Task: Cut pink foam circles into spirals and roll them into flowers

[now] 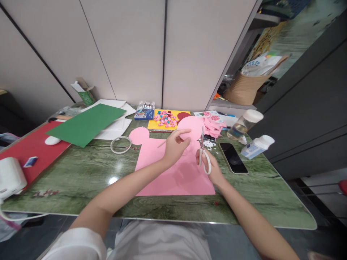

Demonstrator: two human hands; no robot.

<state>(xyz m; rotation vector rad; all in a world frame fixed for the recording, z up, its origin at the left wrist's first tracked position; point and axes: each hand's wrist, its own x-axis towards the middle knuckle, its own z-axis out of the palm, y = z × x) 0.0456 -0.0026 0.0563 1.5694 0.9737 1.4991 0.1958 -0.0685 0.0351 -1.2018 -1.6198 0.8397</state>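
Between the thumb and fingers of my left hand [176,146] is a round piece of pink paper [191,126], held up above the table. My right hand [213,169] grips white-handled scissors [202,155], blades pointing up along the disc's right edge. Whether the blades touch the paper I cannot tell. Below both hands lies a large pink sheet [168,180]. Another pink paper circle [139,135] rests beyond its upper left corner. A thin stick [162,143] shows beside my left wrist. Pink paper offcuts [214,127] are heaped to the right of the held disc.
Around the green table [89,184] lie a roll of tape [120,144], a green sheet [86,124], a red sheet [16,150], a marker box [144,112] and colourful pompoms [165,119]. A phone [233,157], a jar [244,124] and a white bottle [257,146] stand or lie rightward.
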